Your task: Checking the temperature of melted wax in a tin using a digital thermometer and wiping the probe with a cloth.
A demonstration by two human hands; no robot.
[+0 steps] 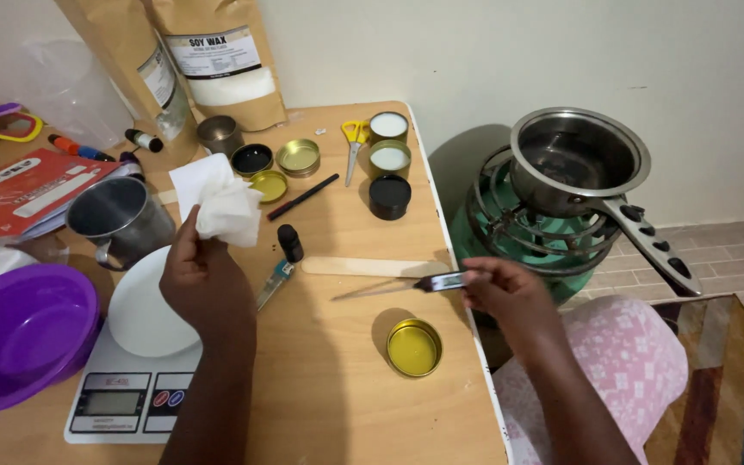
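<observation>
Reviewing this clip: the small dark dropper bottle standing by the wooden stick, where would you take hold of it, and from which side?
Probably from above, fingers closing on the dropper bottle's black cap or upper body. It stands upright with free space overhead, while the wooden stick lies close on one side and the left hand, holding a white tissue, is near the other.

Two brown bags [217, 60] — three filled tins [388, 159].

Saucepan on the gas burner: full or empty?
Empty: the saucepan shows bare shiny metal inside, nothing in it.
</observation>
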